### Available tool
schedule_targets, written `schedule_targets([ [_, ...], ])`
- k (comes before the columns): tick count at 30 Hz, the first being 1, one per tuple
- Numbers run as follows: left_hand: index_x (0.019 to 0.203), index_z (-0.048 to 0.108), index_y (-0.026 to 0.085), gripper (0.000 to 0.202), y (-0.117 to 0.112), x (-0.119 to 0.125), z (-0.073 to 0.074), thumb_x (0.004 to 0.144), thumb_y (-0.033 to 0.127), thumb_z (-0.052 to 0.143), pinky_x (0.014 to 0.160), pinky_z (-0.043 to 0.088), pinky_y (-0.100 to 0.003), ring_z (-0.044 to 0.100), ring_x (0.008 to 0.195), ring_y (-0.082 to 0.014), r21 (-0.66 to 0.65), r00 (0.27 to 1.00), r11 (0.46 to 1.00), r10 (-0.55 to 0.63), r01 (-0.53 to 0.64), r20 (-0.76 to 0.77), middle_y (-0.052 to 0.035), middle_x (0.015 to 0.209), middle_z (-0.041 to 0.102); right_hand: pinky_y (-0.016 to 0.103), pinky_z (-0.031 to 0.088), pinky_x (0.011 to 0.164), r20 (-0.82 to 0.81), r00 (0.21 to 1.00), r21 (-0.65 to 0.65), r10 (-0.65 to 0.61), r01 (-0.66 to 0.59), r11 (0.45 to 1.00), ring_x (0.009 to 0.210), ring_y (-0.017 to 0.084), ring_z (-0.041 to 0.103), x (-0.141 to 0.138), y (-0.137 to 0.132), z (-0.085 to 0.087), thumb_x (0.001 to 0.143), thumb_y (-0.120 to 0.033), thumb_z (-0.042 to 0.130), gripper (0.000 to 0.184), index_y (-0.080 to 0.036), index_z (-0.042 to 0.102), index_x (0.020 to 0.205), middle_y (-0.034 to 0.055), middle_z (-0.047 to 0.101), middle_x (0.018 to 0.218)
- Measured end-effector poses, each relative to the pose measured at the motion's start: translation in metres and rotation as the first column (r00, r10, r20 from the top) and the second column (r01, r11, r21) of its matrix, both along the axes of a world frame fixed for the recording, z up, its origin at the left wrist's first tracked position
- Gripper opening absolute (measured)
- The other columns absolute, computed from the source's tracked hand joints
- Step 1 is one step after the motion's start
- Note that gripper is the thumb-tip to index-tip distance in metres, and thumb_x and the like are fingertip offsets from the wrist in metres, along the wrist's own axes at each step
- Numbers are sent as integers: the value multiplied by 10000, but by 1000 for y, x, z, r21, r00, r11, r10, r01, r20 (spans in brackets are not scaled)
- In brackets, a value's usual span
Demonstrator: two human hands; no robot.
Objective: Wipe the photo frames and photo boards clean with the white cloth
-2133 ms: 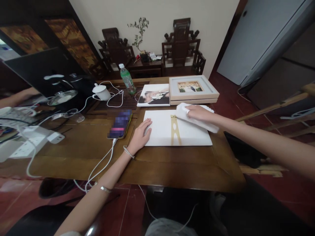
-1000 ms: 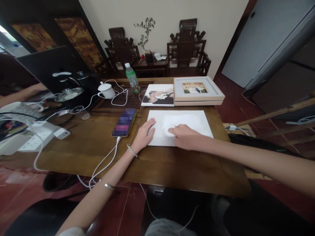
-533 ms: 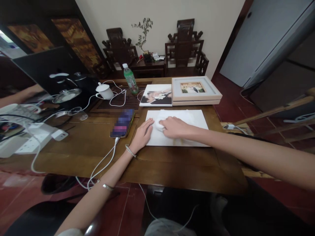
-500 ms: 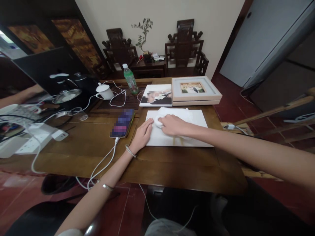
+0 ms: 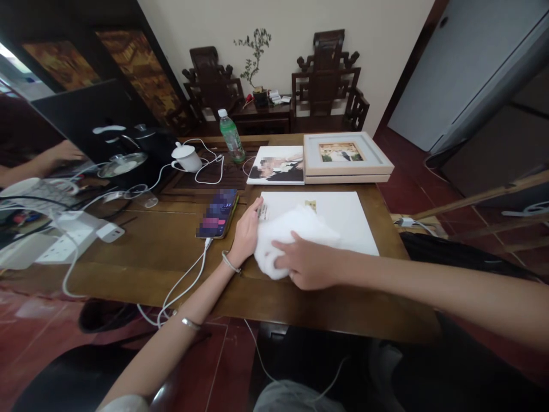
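Note:
A flat white album (image 5: pixel 343 220) with a small gold mark lies on the wooden table (image 5: pixel 141 252). My right hand (image 5: pixel 306 263) is closed on a crumpled white cloth (image 5: pixel 285 234), pressing it against the album's near left corner. My left hand (image 5: pixel 246 229) rests on the album's left edge, fingers stretched along it. A phone (image 5: pixel 217 213) with a lit screen lies just left of my left hand, with a white cable plugged in.
Behind the album are a photo print (image 5: pixel 278 165) and a framed picture (image 5: pixel 345 154). A green bottle (image 5: pixel 231 136), white cup (image 5: pixel 187 157), loose cables and a power strip (image 5: pixel 64 246) fill the left side. Another person's arm (image 5: pixel 43 160) is at far left.
My right hand has wiped the cloth from the album's far right, across its middle, down to the near left corner. My left hand has stayed on the left edge.

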State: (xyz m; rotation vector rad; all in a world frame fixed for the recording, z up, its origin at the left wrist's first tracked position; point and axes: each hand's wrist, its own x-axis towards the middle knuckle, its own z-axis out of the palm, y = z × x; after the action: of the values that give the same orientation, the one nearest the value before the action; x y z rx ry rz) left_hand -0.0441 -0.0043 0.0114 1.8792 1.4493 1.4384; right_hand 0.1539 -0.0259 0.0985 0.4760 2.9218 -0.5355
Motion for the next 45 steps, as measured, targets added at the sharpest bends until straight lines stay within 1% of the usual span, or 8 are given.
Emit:
schedule_targets([
  [9, 1212, 574, 120, 389, 5, -1, -6, 907, 335, 463, 1117, 314, -446, 441, 1314, -247, -94, 954, 995, -70, 44, -291, -162, 1368, 517, 355, 445, 677, 68, 916, 78, -396, 391, 917, 748, 229, 596, 62, 33, 10, 745, -76, 404, 222, -166, 581, 843, 129, 643, 852],
  [13, 1198, 583, 99, 387, 4, -2, -6, 895, 314, 472, 1119, 316, -432, 443, 1313, -242, -99, 949, 994, -75, 47, -307, -175, 1371, 510, 485, 419, 875, -25, 869, 121, -494, 493, 862, 1007, 295, 583, 68, 44, -6, 745, -49, 381, 252, -143, 573, 879, 187, 637, 1072],
  [18, 1208, 576, 116, 388, 4, -2, -4, 889, 309, 470, 1112, 322, -435, 453, 1304, -239, -102, 949, 994, -63, 33, -309, -163, 1376, 509, 638, 228, 1031, -73, 909, 62, -410, 414, 908, 1378, 345, 247, 62, -13, -10, 749, -51, 389, 305, -156, 592, 950, 171, 421, 1433],
  [23, 1225, 558, 132, 405, 4, -5, -5, 869, 311, 485, 1091, 341, -450, 472, 1283, -259, -41, 955, 998, 31, -46, -295, -158, 1343, 537, 425, 452, 816, 64, 905, -97, -422, 426, 899, 985, 277, 605, 85, -34, 12, 726, -67, 391, 235, -194, 570, 813, 124, 665, 1006],
  [28, 1252, 542, 138, 463, 2, -7, -9, 842, 352, 523, 1057, 350, -511, 503, 1234, -317, -83, 952, 983, 134, -163, -275, -171, 1285, 572, 388, 410, 755, 4, 776, 129, -631, 625, 770, 822, 269, 588, 135, 14, -2, 722, -83, 396, 161, -201, 501, 753, 93, 628, 780],
  [37, 1244, 547, 130, 551, 8, -10, 6, 761, 373, 652, 1102, 313, -458, 486, 1267, -286, -379, 899, 922, 96, 82, 428, -156, 1302, 576, 383, 377, 797, -119, 777, 127, -618, 629, 767, 930, 294, 596, 149, 33, -27, 725, -60, 355, 211, -183, 509, 800, 146, 643, 973],
  [41, 1220, 564, 141, 477, -5, -10, 30, 825, 407, 548, 1028, 416, -493, 575, 1163, -290, -384, 765, 889, 64, 247, 641, -158, 1268, 594, 404, 359, 847, -190, 766, 93, -614, 636, 766, 1110, 321, 526, 141, 28, -29, 722, -76, 355, 193, -194, 489, 796, 151, 618, 1075],
  [45, 1336, 474, 215, 517, -34, -4, 71, 886, 462, 419, 960, 461, -565, 576, 1148, -316, -308, 677, 905, 30, 294, 735, -146, 1275, 585, 356, 387, 734, -260, 670, -26, -695, 715, 698, 834, 259, 575, 123, 13, -21, 731, -121, 367, 123, -232, 388, 681, 53, 584, 757],
])
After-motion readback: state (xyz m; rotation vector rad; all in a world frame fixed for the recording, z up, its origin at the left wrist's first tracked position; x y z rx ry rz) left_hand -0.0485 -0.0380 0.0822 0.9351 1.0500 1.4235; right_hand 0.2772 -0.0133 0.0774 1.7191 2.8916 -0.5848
